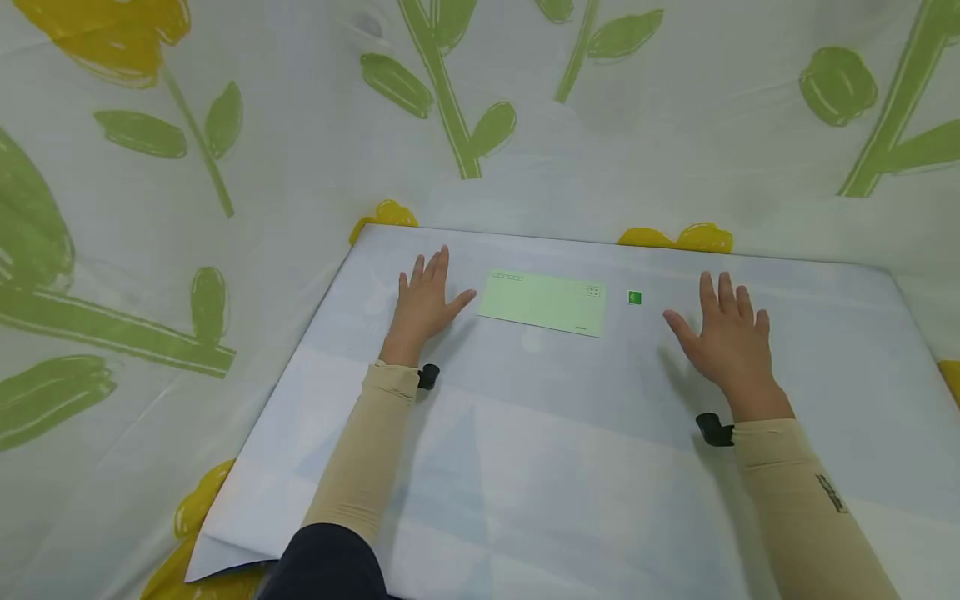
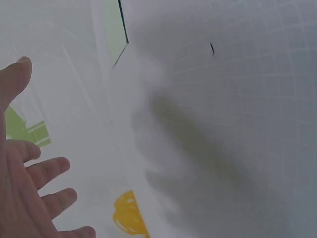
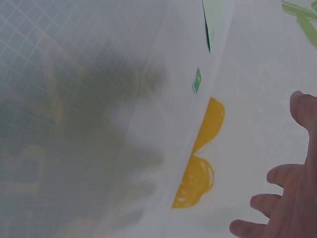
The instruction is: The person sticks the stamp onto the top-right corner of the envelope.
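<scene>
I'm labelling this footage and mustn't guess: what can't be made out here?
- Pale green rectangular paper envelope: head view, print too small to read; underside hidden by its own upper face.
- Small green square paper stamp: head view, design too small.
- Bare left hand: left wrist view, partly cut off by the left and bottom edges.
- Bare right hand: right wrist view, partly cut off by the right and bottom edges.

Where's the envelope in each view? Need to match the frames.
Head: mid-height, slightly right of centre, left of the stamp; the whole envelope shows.
Left wrist: top edge, left of centre, cut off by the frame; a corner shows.
Right wrist: top edge, right of centre, cut off, with the stamp below it.
Shared landmark: the far table edge.
</scene>
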Demonstrator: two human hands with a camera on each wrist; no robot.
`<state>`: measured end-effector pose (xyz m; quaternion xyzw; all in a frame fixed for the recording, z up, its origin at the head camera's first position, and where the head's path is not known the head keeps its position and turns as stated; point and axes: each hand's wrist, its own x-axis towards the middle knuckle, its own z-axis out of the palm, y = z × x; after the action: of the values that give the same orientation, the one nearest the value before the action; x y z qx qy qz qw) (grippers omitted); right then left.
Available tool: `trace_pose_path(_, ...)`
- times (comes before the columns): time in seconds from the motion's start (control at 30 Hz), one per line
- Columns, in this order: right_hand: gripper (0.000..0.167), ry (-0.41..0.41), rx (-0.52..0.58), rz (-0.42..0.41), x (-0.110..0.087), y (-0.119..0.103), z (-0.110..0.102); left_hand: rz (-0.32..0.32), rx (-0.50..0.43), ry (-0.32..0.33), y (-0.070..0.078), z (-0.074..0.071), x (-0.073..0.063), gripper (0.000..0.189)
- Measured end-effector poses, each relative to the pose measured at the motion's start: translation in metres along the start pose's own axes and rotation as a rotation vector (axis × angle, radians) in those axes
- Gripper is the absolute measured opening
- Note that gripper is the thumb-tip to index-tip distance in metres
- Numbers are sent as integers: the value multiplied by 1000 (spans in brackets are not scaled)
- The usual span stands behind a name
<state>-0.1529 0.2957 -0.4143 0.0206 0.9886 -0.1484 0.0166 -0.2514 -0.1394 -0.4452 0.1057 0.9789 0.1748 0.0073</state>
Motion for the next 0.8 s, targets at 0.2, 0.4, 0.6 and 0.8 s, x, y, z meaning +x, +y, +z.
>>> trace_pose_path(0.2, 90, 33, 11, -24, -1, 2, 0, 21, 34, 15, 5, 5, 1, 94)
trace_pose_path(0.4, 81, 109, 45, -42, 3, -3, 1, 79, 32, 5, 5, 6, 5, 98)
trace_pose_path(0.6, 78, 121, 48, -40, 6, -4, 1, 109, -15, -37, 13, 13, 14, 106)
trace_pose_path(0.8, 80, 90, 57, -48, 8, -6, 7, 107, -6, -66, 17, 20, 17, 107)
